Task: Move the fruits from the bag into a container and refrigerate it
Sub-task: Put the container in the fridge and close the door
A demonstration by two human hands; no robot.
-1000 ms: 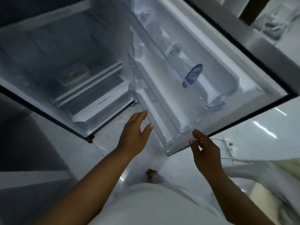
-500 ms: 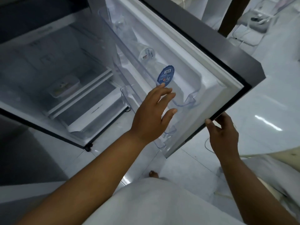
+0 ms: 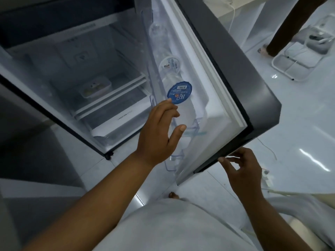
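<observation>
Container (image 3: 95,87) with fruit sits on the fridge shelf (image 3: 116,87), at ten o'clock from our hands. Left hand (image 3: 159,134) open, fingers spread, before the door bins — right hand (image 3: 241,169) loosely open, fingertips at the door (image 3: 235,84) bottom edge.

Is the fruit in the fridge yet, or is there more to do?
Nearly done. A clear container with something pale inside, probably the fruit, sits on a fridge shelf. Both hands are empty: the left hand is spread open by the inside of the door, and the right hand touches its lower edge. What looks left is swinging the door shut.
</observation>
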